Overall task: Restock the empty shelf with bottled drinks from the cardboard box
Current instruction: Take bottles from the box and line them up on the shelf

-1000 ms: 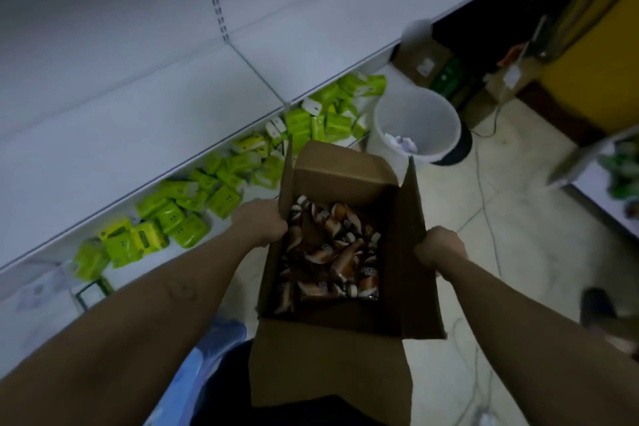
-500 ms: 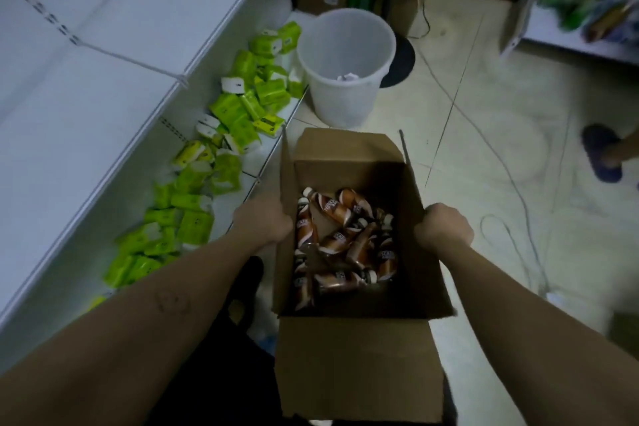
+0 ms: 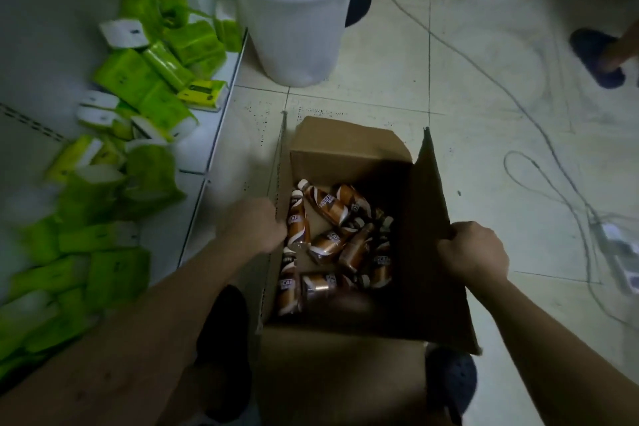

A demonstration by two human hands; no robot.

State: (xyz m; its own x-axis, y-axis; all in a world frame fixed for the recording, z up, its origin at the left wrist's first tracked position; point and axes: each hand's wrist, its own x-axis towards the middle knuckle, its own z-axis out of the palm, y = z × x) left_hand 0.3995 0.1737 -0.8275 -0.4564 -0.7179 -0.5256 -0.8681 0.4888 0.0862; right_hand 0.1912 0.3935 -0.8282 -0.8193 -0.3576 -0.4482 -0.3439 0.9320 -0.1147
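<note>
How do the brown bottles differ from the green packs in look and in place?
The brown bottles are round, slim and capped; the green packs are blocky with white ends. The bottles lie inside the cardboard box; the packs lie on the low white shelf. Both lie jumbled in heaps.

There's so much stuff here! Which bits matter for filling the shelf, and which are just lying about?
For the job:
cardboard box, gripped at its sides by the left hand and right hand
brown bottles inside it

Lying about:
white bucket
green packs
someone's dark shoe
</note>
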